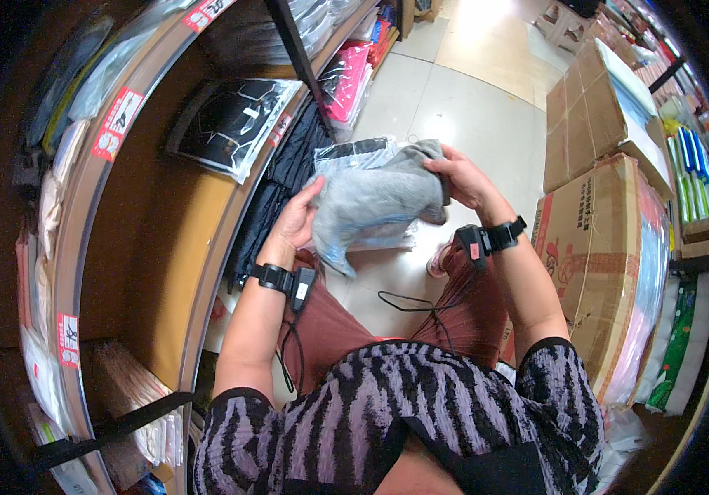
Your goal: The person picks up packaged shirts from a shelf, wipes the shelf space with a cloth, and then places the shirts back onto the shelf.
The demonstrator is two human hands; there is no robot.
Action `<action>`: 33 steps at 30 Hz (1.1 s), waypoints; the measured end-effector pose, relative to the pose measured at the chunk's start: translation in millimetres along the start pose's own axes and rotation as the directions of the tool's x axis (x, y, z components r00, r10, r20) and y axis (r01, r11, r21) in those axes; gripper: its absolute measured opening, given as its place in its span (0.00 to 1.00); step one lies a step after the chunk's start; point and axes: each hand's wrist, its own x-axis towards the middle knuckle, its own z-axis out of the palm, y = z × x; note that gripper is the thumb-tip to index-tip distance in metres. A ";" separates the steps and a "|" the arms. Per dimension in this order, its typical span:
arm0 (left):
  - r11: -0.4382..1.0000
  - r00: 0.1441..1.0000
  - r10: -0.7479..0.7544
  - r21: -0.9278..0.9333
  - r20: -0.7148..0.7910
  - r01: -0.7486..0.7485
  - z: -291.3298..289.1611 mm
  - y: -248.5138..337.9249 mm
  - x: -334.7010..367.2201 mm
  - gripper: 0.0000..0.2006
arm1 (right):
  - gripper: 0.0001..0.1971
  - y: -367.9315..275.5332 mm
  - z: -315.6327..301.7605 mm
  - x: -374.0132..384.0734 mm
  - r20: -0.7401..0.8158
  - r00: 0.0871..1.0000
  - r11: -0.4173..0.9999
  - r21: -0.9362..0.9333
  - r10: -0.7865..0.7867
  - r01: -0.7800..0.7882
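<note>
A crumpled grey cloth is stretched between my two hands in front of my knees, partly blurred. My left hand grips its left edge, thumb up, the other fingers partly hidden behind the fabric. At the upper right corner, my right hand pinches a bunched part of the cloth between thumb and fingers. Behind and below the cloth lie clear plastic packages, one with a black item inside; the cloth hides most of them. Each wrist wears a black strap with a small device on it.
At left stands a wooden shelf unit holding a flat black packaged item and folded dark goods. Pink packages sit farther along. Stacked cardboard boxes border the right side. A black cable hangs over my legs.
</note>
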 end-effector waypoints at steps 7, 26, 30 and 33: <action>0.983 0.998 -0.003 0.182 -0.064 0.015 0.0 33.7 -15.6 0.19 | 0.22 -4.0 -2.0 -14.0 0.087 0.995 0.998 0.043 -0.041 0.037; 0.719 0.920 0.029 0.648 -0.391 0.253 -16.2 4.3 -12.0 0.24 | 0.26 4.4 -6.4 -17.3 -0.085 0.992 0.734 -0.667 0.096 -0.128; 0.249 0.871 0.365 0.936 -0.330 0.250 -19.1 10.6 -3.2 0.38 | 0.35 -1.8 4.3 -19.6 0.158 0.968 0.304 -0.948 0.194 0.094; 0.150 0.971 0.180 0.980 -0.157 0.131 -13.3 12.6 -2.4 0.33 | 0.27 24.8 -9.7 -15.6 0.215 0.973 0.128 -0.971 0.083 0.204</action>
